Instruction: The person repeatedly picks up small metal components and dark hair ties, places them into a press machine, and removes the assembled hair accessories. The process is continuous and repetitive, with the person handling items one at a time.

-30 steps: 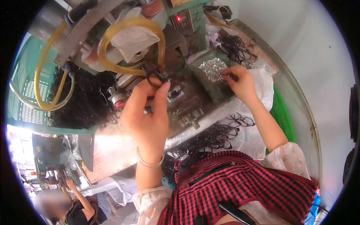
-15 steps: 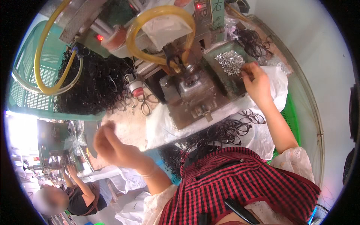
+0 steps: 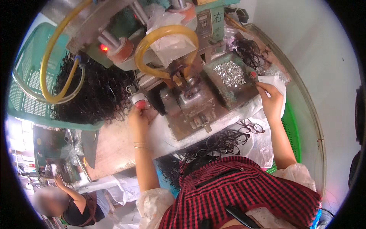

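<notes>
My left hand (image 3: 138, 119) is raised to a red push button (image 3: 140, 104) on the left side of the press; motion blurs it and its fingers are partly hidden. On the other side, my right hand (image 3: 272, 100) is beside a second red button (image 3: 253, 75), fingers apart and nothing visible in them. Between the hands stands the metal press (image 3: 182, 110), its small bright die plate (image 3: 191, 95) under the tool head. To its right sits a green tray (image 3: 238, 100) with a heap of small silvery metal pieces (image 3: 230, 73).
A green basket (image 3: 23, 89) full of black looped frames (image 3: 91, 91) stands at the left. More black frames (image 3: 232, 139) lie at my lap, others (image 3: 249, 53) at the far right. Yellow hoses (image 3: 139, 49) hang over the press. Another person (image 3: 78, 206) works at lower left.
My left hand has moved up and right from the table to the left red button. My right hand has moved off the metal pieces, right and down to beside the right button.
</notes>
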{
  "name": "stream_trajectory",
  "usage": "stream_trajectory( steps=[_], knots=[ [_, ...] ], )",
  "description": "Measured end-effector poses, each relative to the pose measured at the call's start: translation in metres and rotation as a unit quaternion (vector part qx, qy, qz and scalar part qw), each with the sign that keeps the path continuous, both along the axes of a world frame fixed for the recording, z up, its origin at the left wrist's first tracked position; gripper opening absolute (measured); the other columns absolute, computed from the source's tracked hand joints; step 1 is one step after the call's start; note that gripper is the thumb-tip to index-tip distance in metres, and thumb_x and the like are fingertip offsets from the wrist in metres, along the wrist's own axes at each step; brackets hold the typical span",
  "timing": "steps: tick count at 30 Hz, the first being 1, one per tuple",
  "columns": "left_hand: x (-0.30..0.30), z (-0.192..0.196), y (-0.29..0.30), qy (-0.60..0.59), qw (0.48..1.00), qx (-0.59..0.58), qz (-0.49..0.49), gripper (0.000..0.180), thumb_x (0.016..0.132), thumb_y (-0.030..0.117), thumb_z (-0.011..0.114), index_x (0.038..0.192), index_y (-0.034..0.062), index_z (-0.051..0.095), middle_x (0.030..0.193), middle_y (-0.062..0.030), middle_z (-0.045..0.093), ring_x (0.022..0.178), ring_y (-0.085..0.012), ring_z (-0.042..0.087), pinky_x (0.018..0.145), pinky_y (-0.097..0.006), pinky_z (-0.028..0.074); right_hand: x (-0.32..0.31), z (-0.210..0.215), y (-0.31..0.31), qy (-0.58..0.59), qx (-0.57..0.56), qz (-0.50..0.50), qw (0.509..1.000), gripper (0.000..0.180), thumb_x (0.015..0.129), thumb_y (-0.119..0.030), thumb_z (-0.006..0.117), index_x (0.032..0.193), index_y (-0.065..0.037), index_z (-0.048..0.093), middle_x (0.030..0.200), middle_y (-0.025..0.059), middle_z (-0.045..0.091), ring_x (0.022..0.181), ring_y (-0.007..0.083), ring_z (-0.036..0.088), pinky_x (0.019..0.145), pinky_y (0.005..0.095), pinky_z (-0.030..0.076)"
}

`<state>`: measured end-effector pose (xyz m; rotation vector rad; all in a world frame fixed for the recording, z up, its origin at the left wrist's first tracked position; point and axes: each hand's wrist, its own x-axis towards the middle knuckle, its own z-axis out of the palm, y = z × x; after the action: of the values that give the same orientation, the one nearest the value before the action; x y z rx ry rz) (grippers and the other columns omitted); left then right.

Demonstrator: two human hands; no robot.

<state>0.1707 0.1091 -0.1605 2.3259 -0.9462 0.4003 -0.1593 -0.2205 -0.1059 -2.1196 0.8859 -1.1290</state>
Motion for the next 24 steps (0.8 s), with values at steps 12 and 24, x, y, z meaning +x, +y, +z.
stream_trajectory(
  steps=[12,24],
  knots=[
    [-0.047,0.057,-0.02,0.153,0.895,-0.419,0.005,0.012,0.098,0.01,0.056,0.104,0.0,0.051,0.098,-0.0069,0.059,0.085,-0.0126,0.059,0.069,-0.026,0.055,0.12,0.057,0.076,-0.197,0.147,0.266,0.932,0.03,0.077,-0.002,0.068,0.107,-0.003,0.066,0.085,0.0078,0.072,0.083,0.019,0.068,0.079,0.0314,0.051],
    [-0.123,0.18,-0.039,-0.009,0.859,-0.484,-0.17,0.016,0.094,0.005,0.054,0.108,-0.0008,0.051,0.093,-0.0159,0.062,0.079,-0.0217,0.061,0.07,-0.035,0.053,0.116,0.076,0.104,-0.242,0.372,0.355,0.823,0.037,0.084,0.006,0.064,0.12,0.0,0.057,0.091,0.0035,0.069,0.092,0.0091,0.061,0.086,0.0255,0.048]
  ],
)
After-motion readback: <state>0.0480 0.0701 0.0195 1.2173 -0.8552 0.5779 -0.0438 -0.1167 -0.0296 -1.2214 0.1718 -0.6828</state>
